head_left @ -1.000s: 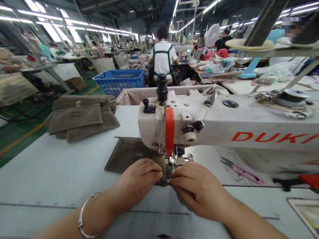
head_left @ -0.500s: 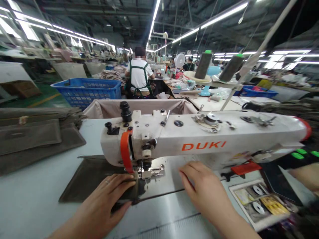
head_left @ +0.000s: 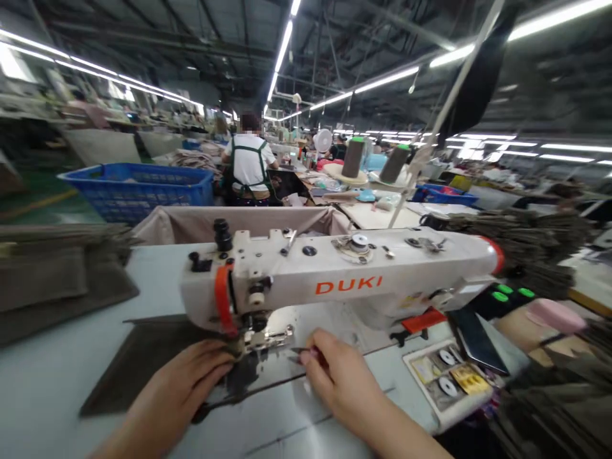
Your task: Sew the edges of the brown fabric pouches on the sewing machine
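My left hand [head_left: 184, 382] is at the needle area, fingers pressed together on the edge of a dark grey-brown fabric piece [head_left: 138, 357]. The fabric lies on the machine bed, partly beneath the head of a white sewing machine [head_left: 291, 271]. Just right of the presser foot [head_left: 253, 341], my right hand [head_left: 337, 373] is closed on a small pointed tool [head_left: 299, 350]. Its thin dark tip points left toward the foot, and a bit of purple-red shows between the fingers. Most of the tool is hidden, so its exact kind is unclear.
Folded dark fabric [head_left: 52, 280] is stacked at the left. A tray of bobbins [head_left: 444, 382], a red-handled tool [head_left: 423, 320] and a phone-like dark slab [head_left: 480, 344] lie right. Behind stand a blue basket [head_left: 143, 185] and a person in a green-strapped apron [head_left: 248, 162].
My right hand has moved toward the presser foot and now shows a small pointed tool. My left fingers and thumb have drawn together at the fabric edge. The camera view has shifted right.
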A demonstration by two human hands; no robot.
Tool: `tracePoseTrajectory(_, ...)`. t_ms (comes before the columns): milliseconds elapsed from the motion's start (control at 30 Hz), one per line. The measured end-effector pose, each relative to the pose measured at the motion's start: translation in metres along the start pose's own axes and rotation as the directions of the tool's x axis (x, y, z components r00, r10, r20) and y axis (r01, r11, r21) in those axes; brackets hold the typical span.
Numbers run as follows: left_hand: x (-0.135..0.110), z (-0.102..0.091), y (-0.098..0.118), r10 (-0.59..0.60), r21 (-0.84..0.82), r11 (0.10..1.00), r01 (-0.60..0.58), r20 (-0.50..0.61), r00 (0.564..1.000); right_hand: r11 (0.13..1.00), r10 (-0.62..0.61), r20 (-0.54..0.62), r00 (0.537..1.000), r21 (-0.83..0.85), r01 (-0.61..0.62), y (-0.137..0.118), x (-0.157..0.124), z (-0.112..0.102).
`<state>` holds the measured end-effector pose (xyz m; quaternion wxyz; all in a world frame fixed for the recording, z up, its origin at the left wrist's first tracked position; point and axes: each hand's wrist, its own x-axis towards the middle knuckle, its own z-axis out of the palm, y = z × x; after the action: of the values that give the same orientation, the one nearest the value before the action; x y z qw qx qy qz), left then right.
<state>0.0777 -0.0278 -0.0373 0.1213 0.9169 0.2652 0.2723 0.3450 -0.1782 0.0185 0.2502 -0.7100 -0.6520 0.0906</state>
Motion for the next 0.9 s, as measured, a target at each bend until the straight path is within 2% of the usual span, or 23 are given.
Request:
tracePoseTrajectory(100,0.010,-0.014,0.019,-0.041,-0.038,0.998,0.043,0.073,0.997,0.964,-0.196,0.078,0.977,0.197,0.178,-0.023,0.019,0.018)
tracePoseTrajectory(167,0.013,-0.017,0.027,-0.052,-0.071,0.996,0.058,0.084,0.995,0.941,-0.259,0.075,0.963,0.246,0.234,-0.032,0.030,0.031)
tracePoseTrajectory(333,0.013,-0.017,0.029,-0.075,-0.139,0.986,0.087,0.094,0.993,0.933,-0.237,0.048,0.970,0.289,0.214,-0.037,0.040,0.050)
tracePoseTrajectory(567,0.017,-0.019,0.028,-0.090,-0.192,0.974,0.119,0.154,0.984,0.929,-0.236,0.019,0.972,0.298,0.220,-0.034,0.040,0.056)
tracePoseTrajectory(733,0.019,-0.021,0.029,-0.096,-0.203,0.971,0.128,0.159,0.983,0.911,-0.260,-0.025,0.965,0.325,0.254,-0.032,0.041,0.058)
tracePoseTrajectory(900,0.019,-0.022,0.030,-0.095,-0.185,0.975,0.126,0.165,0.982,0.918,-0.257,-0.020,0.966,0.308,0.251,-0.032,0.041,0.059)
